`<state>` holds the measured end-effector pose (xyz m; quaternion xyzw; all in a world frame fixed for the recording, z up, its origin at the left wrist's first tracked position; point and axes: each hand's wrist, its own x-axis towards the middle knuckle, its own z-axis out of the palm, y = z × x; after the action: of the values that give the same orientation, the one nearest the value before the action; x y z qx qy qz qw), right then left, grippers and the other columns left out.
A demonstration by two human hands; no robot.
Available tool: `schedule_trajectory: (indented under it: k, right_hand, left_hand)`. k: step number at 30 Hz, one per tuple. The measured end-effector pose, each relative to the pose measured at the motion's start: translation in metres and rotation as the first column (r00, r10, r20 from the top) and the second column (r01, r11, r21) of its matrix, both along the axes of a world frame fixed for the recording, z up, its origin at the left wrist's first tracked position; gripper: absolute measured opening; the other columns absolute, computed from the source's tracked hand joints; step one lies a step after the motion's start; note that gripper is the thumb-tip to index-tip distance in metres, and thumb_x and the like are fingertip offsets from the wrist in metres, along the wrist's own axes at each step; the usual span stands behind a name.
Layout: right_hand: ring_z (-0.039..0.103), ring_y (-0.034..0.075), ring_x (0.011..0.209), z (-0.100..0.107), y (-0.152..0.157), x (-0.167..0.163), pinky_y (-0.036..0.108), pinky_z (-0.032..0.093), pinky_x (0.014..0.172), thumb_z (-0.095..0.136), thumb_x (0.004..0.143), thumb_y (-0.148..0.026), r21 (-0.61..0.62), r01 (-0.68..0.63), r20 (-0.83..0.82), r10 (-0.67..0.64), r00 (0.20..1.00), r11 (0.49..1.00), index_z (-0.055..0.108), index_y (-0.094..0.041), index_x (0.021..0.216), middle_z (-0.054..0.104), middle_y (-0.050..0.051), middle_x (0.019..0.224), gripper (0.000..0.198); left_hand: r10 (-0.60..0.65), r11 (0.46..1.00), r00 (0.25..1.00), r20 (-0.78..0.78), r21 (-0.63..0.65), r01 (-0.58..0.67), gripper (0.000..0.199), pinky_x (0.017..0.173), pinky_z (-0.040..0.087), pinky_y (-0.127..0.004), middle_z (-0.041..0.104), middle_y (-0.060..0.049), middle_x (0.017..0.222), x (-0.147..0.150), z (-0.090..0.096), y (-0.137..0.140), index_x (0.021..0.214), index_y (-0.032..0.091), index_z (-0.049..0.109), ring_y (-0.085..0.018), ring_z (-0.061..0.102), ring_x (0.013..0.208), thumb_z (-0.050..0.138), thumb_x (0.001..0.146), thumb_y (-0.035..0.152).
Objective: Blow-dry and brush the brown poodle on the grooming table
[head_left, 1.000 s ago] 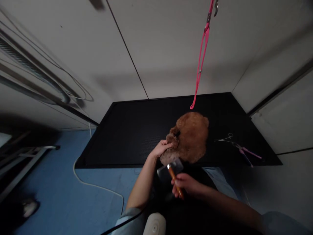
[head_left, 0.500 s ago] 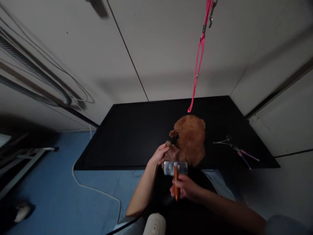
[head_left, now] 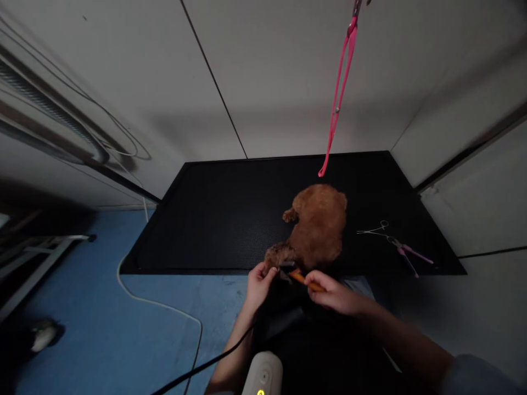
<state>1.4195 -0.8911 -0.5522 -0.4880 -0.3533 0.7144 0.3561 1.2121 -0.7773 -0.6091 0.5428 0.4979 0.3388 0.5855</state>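
Observation:
A small dog with curly reddish-brown fur (head_left: 319,225) is on the black table (head_left: 222,219), close to its front edge. My left hand (head_left: 260,280) pinches the end of a furry limb (head_left: 280,253), apparently a leg, that sticks out to the left from the dog's near end. In my right hand (head_left: 333,292) is a slicker brush (head_left: 303,278), held by its orange-brown wooden handle. The brush head is turned edge-on against or right beside the limb's near side; its pins are hidden.
A pink loop leash (head_left: 336,104) hangs above the dog. Metal scissor-like forceps (head_left: 373,228) and a pink-handled tool (head_left: 405,252) lie on the table's right. A white device (head_left: 263,373) with a black cable is below my hands. Walls stand behind and right.
The brush has swung from upright, with its flat back showing, to edge-on at the limb. My left hand has moved down slightly, still pinching the limb. The whole view has shifted a little.

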Motion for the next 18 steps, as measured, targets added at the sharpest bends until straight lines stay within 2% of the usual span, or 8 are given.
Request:
schedule_trajectory:
  k: [2,5,6,10,11,14,15,18]
  right_hand:
    - [0.047,0.01,0.06,0.015,0.017,0.015,0.023,0.036,0.058,0.069,0.07,-0.035,0.082,0.044,-0.027,-0.042,0.999,0.996,0.055,-0.022,0.102,0.055,-0.004,0.074,0.037]
    - [0.05,0.013,0.063,0.025,0.045,0.024,0.027,0.039,0.062,0.07,0.07,-0.039,0.257,0.258,0.139,-0.3,0.944,0.931,0.06,-0.02,0.087,0.057,-0.002,0.069,0.027]
    - [0.052,0.014,0.064,0.025,0.052,0.024,0.028,0.04,0.063,0.069,0.071,-0.04,0.304,0.268,0.191,-0.334,0.923,0.914,0.06,-0.02,0.082,0.058,-0.001,0.07,0.024]
    - [0.057,0.017,0.071,0.019,0.072,0.026,0.031,0.043,0.069,0.07,0.068,-0.041,0.3,0.15,0.247,-0.228,0.942,0.942,0.063,-0.019,0.079,0.062,0.001,0.073,0.026]
    - [0.058,0.018,0.073,0.017,0.076,0.027,0.031,0.044,0.072,0.07,0.068,-0.042,0.321,0.194,0.264,-0.284,0.922,0.927,0.062,-0.019,0.08,0.063,0.002,0.075,0.027]
    - [0.06,0.019,0.082,0.013,0.084,0.026,0.032,0.045,0.077,0.065,0.075,-0.043,0.447,0.369,0.27,-0.516,0.813,0.815,0.057,-0.02,0.084,0.066,0.004,0.088,0.026]
    - [0.06,0.018,0.082,0.011,0.086,0.025,0.032,0.046,0.076,0.062,0.078,-0.043,0.447,0.381,0.248,-0.522,0.816,0.809,0.055,-0.021,0.086,0.066,0.004,0.089,0.025]
    - [0.061,0.018,0.074,0.008,0.093,0.02,0.032,0.047,0.07,0.06,0.078,-0.047,0.376,0.38,0.205,-0.475,0.856,0.845,0.049,-0.022,0.086,0.066,0.002,0.083,0.029]
  left_hand:
    - [-0.023,0.999,0.999,-0.023,-0.032,0.022,0.03,0.057,0.038,-0.024,0.055,0.003,0.058,0.003,-0.008,-0.02,0.065,0.017,0.058,-0.012,0.048,0.056,0.071,0.068,0.044]
    - [-0.088,0.995,0.996,-0.005,-0.04,0.087,0.03,0.056,0.036,-0.024,0.05,0.003,0.056,0.015,-0.015,-0.043,0.062,0.018,0.055,-0.011,0.044,0.055,0.069,0.068,0.043]
    - [-0.105,0.994,0.995,-0.005,-0.034,0.104,0.03,0.057,0.036,-0.024,0.049,0.003,0.056,0.019,-0.016,-0.047,0.06,0.018,0.054,-0.012,0.043,0.056,0.069,0.068,0.043]
    - [-0.127,0.992,0.989,-0.069,0.009,0.128,0.029,0.056,0.035,-0.024,0.045,0.004,0.056,0.023,-0.018,-0.052,0.059,0.02,0.048,-0.012,0.04,0.055,0.066,0.07,0.04]
    - [-0.132,0.991,0.987,-0.088,0.025,0.134,0.029,0.056,0.034,-0.024,0.045,0.004,0.057,0.022,-0.018,-0.051,0.059,0.02,0.047,-0.012,0.039,0.056,0.065,0.07,0.039]
    - [-0.157,0.983,0.979,-0.133,0.078,0.168,0.03,0.057,0.033,-0.024,0.043,0.004,0.057,0.017,-0.018,-0.045,0.058,0.02,0.043,-0.012,0.039,0.057,0.064,0.071,0.038]
    - [-0.17,0.978,0.974,-0.147,0.092,0.185,0.03,0.057,0.033,-0.024,0.042,0.004,0.057,0.016,-0.018,-0.044,0.058,0.02,0.043,-0.012,0.039,0.057,0.064,0.072,0.037]
    - [-0.195,0.967,0.96,-0.2,0.125,0.223,0.031,0.056,0.031,-0.024,0.04,0.004,0.056,0.01,-0.017,-0.038,0.057,0.02,0.04,-0.012,0.038,0.056,0.061,0.075,0.036]
